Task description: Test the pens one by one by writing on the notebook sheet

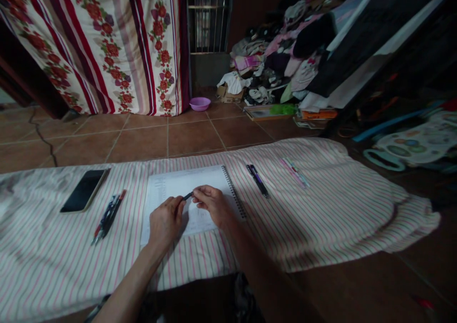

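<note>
Both hands are above a spiral notebook [185, 178] that lies on a striped cloth. A dark pen [187, 196] spans the gap between them. My left hand [166, 218] is closed around one end of it. At the other end, my right hand [211, 203] pinches the tip between thumb and fingers. Faint writing shows on the notebook page, too blurred to read. Just right of the spiral binding lie two dark pens [257, 180], one with purple on it. Several pens [109, 217] rest together left of the notebook.
A phone [84, 190] lies at the left on the striped cloth [321, 209]. Pink and pale pens [295, 173] lie farther right. Beyond are a tiled floor [143, 135], a purple basin [200, 104], a floral curtain [117, 47] and a heap of clothes [282, 56].
</note>
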